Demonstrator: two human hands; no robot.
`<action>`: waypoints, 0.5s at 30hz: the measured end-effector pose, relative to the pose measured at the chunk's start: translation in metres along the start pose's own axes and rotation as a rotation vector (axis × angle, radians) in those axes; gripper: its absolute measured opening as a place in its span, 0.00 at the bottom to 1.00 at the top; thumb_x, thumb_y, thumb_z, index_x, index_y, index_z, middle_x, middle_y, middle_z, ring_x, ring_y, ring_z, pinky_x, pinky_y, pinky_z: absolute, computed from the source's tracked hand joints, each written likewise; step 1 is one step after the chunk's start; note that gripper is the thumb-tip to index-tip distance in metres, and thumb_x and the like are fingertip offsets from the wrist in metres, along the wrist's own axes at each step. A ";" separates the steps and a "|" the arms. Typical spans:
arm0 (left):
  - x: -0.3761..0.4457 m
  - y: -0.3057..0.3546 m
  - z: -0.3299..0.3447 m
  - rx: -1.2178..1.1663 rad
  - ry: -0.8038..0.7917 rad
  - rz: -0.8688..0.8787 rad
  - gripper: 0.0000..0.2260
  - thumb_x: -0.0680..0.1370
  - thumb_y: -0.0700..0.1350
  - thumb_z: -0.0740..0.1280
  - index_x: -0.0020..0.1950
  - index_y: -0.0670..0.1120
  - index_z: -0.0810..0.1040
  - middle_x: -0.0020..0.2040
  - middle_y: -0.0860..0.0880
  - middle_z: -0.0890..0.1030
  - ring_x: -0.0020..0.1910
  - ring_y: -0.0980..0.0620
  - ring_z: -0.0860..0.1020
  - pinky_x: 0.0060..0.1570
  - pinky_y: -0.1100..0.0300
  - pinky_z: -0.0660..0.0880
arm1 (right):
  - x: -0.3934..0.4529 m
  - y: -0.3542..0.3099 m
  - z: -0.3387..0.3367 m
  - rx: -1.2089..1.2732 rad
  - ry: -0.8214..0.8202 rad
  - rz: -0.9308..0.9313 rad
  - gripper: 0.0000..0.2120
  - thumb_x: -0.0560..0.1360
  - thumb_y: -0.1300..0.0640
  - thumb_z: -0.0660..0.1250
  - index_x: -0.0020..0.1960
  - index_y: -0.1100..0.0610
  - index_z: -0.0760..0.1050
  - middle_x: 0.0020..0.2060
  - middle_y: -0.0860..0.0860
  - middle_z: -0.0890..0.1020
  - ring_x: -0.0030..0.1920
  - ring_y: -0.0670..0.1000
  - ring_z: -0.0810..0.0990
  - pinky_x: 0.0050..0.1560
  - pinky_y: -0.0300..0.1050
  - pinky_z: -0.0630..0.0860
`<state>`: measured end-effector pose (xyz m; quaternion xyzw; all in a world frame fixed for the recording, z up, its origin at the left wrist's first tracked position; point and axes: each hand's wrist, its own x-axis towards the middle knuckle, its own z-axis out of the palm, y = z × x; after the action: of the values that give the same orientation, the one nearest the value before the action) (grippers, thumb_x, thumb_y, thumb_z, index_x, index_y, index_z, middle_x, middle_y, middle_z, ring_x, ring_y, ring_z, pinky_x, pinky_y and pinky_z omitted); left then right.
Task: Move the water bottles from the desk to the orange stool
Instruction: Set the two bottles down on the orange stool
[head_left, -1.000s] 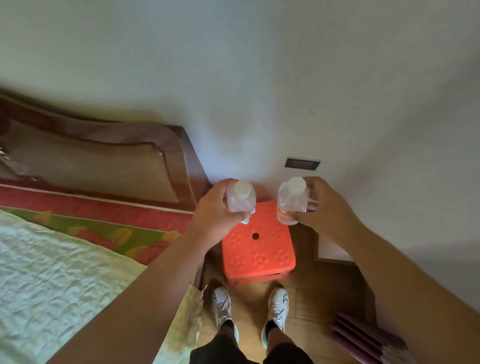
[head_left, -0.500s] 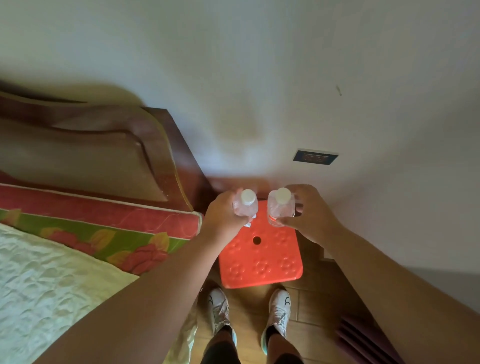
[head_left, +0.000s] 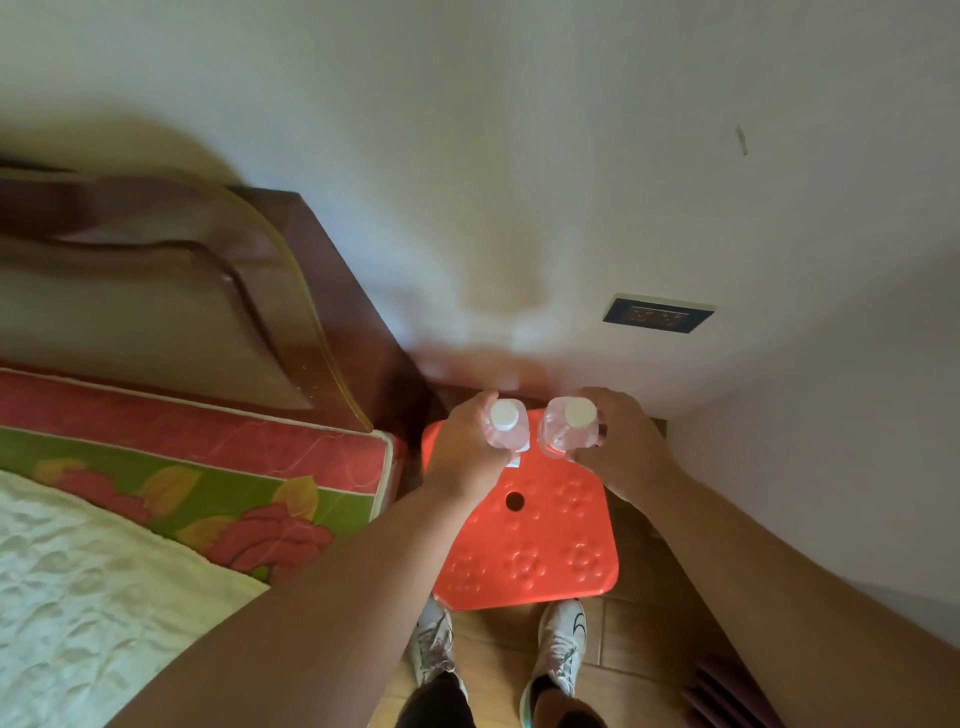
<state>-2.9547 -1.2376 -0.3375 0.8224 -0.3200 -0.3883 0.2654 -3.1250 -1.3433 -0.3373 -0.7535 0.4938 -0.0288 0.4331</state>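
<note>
Both bare forearms reach forward and down, converging toward the middle; the left hand (head_left: 470, 457) has its fingers curled round a bottle (head_left: 506, 432), back of the hand turned up; the right hand (head_left: 623, 449) grips a second bottle (head_left: 569, 431) the same way; the two hands sit near each other, not touching.

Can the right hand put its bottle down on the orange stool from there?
Probably yes. The right hand grips its bottle right over the orange stool's far edge, beside the left hand's bottle. The seat below looks free.
</note>
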 end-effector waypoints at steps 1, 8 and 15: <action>0.001 -0.003 0.004 -0.002 0.001 -0.008 0.29 0.71 0.34 0.75 0.71 0.48 0.76 0.56 0.59 0.77 0.58 0.57 0.75 0.45 0.83 0.62 | 0.002 0.002 0.001 0.001 -0.010 -0.008 0.30 0.67 0.54 0.81 0.66 0.50 0.75 0.62 0.47 0.79 0.60 0.48 0.77 0.64 0.53 0.77; 0.010 -0.002 0.016 0.048 -0.017 0.029 0.22 0.71 0.32 0.72 0.64 0.45 0.79 0.49 0.60 0.77 0.45 0.66 0.75 0.42 0.84 0.64 | -0.001 0.004 0.006 -0.012 -0.057 0.003 0.18 0.70 0.61 0.77 0.59 0.57 0.79 0.50 0.48 0.81 0.52 0.50 0.79 0.54 0.43 0.74; 0.005 -0.011 0.016 0.133 -0.023 0.016 0.25 0.70 0.37 0.75 0.66 0.50 0.78 0.60 0.55 0.80 0.59 0.54 0.77 0.52 0.76 0.67 | 0.000 0.005 0.005 -0.035 -0.051 0.098 0.29 0.70 0.61 0.79 0.68 0.53 0.73 0.64 0.51 0.79 0.64 0.53 0.77 0.69 0.51 0.72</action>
<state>-2.9622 -1.2367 -0.3564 0.8312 -0.3547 -0.3734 0.2095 -3.1259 -1.3405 -0.3439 -0.7364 0.5192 0.0205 0.4332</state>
